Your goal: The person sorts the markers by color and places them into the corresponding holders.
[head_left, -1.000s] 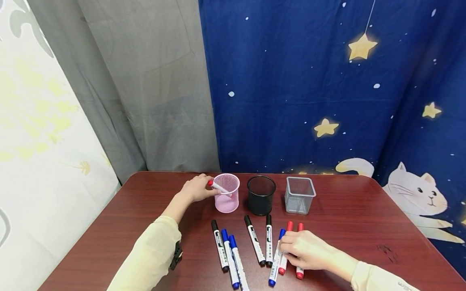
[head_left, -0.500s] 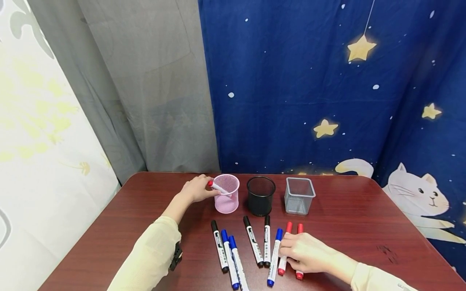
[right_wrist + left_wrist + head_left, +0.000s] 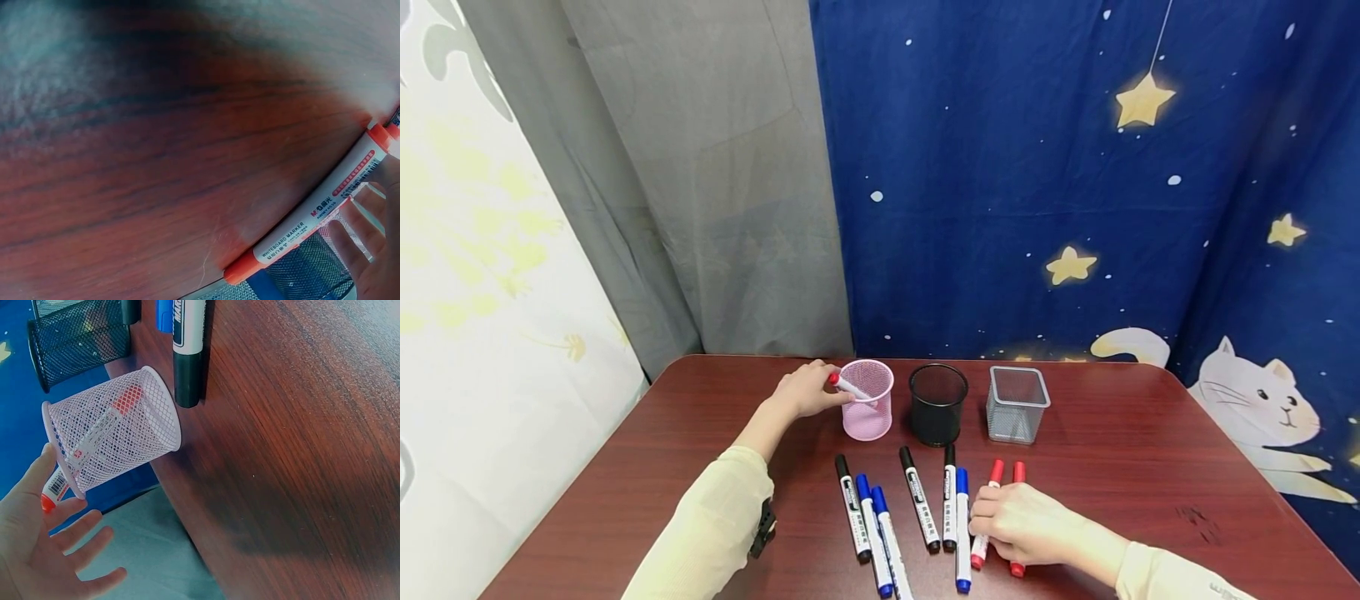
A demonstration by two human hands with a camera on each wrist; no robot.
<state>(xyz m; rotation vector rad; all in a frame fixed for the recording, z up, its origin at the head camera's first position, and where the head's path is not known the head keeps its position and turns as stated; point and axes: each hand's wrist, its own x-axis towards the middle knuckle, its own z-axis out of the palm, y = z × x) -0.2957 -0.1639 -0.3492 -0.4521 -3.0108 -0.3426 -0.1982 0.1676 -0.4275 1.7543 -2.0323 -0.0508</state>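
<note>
In the head view my left hand [image 3: 805, 390] is at the rim of a pink mesh pen cup [image 3: 867, 421]. Its thumb and forefinger touch the rim, the other fingers spread loosely. A red-capped whiteboard marker [image 3: 95, 440] leans inside the cup, one end sticking out between thumb and forefinger. My right hand [image 3: 1026, 521] is low over the table, fingers curled over the left of two red whiteboard markers [image 3: 978, 554]; the fingertips are partly hidden. The other red marker [image 3: 300, 228] lies beneath the hand. Just left of the fingers is a blue marker [image 3: 962, 533].
A black mesh cup [image 3: 938, 408] and a square silver mesh cup [image 3: 1018, 408] stand beside the pink one. On the table [image 3: 1112, 433], black markers [image 3: 853, 510] [image 3: 920, 500] and more blue markers [image 3: 875, 537] lie in front of the cups. Curtains hang behind the table.
My right hand has shifted slightly left. The blue marker beside it has swung left to lie straighter, near a black marker, and the left red marker's lower end moved slightly left. My left hand stays put.
</note>
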